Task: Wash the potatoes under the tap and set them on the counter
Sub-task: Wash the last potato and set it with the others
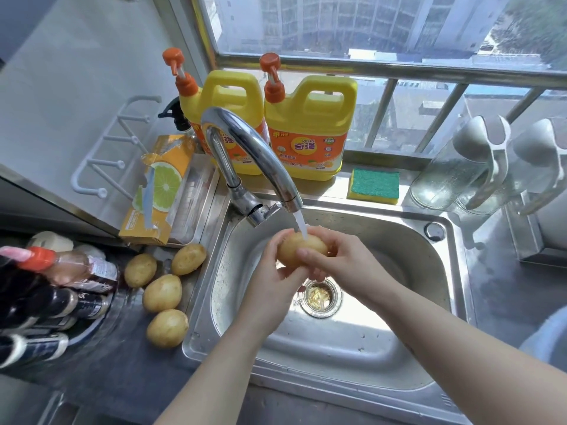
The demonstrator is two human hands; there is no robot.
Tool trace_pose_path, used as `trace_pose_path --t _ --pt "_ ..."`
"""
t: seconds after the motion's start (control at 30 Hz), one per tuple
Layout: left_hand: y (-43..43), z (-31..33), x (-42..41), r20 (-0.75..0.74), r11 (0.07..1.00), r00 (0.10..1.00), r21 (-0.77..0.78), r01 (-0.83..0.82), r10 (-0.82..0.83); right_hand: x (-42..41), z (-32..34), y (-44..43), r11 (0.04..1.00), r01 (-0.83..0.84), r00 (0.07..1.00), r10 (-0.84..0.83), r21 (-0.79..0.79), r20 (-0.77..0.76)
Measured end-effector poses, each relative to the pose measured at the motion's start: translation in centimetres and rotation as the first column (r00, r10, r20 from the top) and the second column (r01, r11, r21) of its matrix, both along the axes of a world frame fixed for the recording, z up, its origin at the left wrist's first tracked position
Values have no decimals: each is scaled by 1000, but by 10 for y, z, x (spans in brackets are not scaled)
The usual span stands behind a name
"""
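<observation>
All we can read is on the yellow detergent jugs: the right jug [310, 118] has "KEON" above big "奇强" on its orange label, the left jug [233, 93] shows "奇强" half hidden by the tap [245, 142], and the orange box [162, 179] print's too small for us.

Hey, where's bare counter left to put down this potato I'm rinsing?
Bare dark counter lies nearest you, in front of the closest potato, between the bottles and the sink rim. Farther back it is crowded: three more potatoes, the box and tray.
</observation>
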State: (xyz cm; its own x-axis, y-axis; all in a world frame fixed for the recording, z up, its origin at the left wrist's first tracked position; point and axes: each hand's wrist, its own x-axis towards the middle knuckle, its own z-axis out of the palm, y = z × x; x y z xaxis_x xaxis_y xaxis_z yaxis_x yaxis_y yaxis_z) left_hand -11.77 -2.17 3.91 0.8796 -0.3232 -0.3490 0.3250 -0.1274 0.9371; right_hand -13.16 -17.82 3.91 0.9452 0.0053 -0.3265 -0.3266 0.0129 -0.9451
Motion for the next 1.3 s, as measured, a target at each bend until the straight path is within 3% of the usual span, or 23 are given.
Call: trace_pose_path --t 0.2,0.33,0.5,0.63,0.77,0.9,1.07,1.17,1.3 --pt "-2 -3 9 -157 995 987 -100 25 -40 -5 -5 -18 981 -71 995 81 182 -49" --pt "-5 -7 9 -197 988 980 -142 -53 24 -12 -11 -18 982 -34 995 52 186 -91" --pt "-4 -8 9 -144 978 985 -172 -118 94 -15 -15 -14 932 117 983 -59 344 -176" --pt "-8 -10 7 -33 992 997 -103 -71 68 -11 -11 -11 851 128 976 -17 509 -217" --pt "-13 -8 4 37 999 999 -40 13 -12 -11 -6 -7 810 96 978 33 578 -208" --pt "-5 1 14 -23 980 995 -176 91 -97 -10 -7 -7 816 86 979 37 572 -200" --pt "-9 -1 20 -148 926 987 -362 -108 57 -5 -7 -6 863 69 987 13 500 -159" --pt "-17 1 24 -251 894 950 -358 -269 185 -2 -2 -3 929 57 994 -18 364 -109" --pt "-28 7 27 -294 890 913 -274 -364 283 -1 -2 2 973 92 994 -77 213 -78"
